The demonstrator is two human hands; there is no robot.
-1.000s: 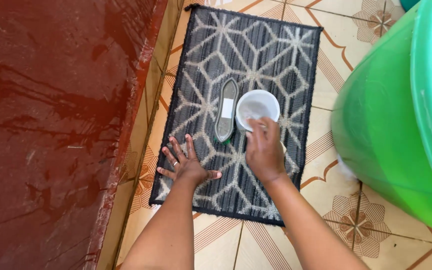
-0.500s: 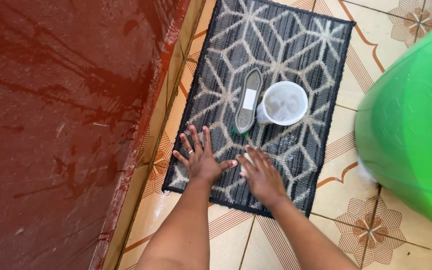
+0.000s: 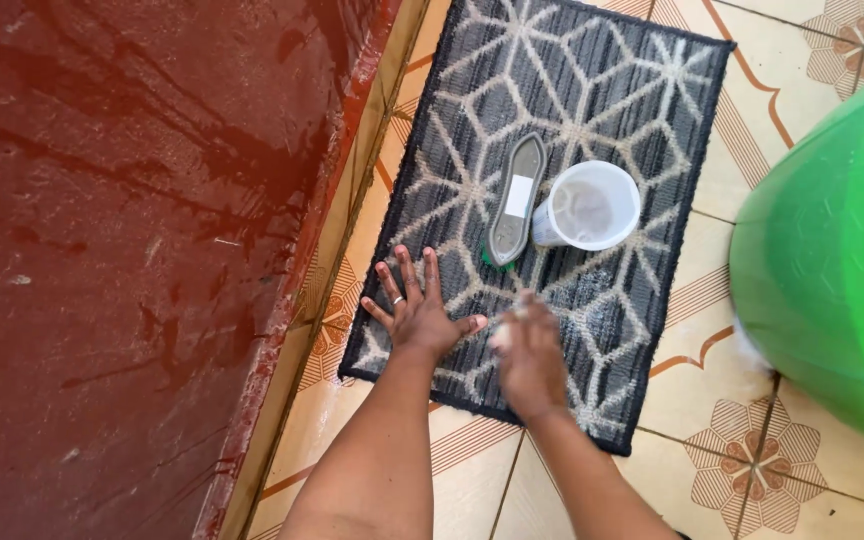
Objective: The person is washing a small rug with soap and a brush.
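Underfoot is glossy cream floor tile (image 3: 742, 470) with orange floral lines, a wet red-painted step (image 3: 122, 260) to the left and a big green plastic tub (image 3: 832, 280) bulging in on the right. Between them the small woven doormat (image 3: 602, 90) lies flat, grey-black with a pale geometric pattern: it looks limp, rough-piled and probably heavy with water (best lifted by its bound edge). On it rest a white plastic cup (image 3: 589, 207) and, just beside it, a long grey scrub brush (image 3: 514, 212), bristles down. The left hand (image 3: 419, 310) presses flat, fingers spread. The right hand (image 3: 529, 355) is blurred on the near pile, fingers seemingly closed around something pale; I cannot tell what.
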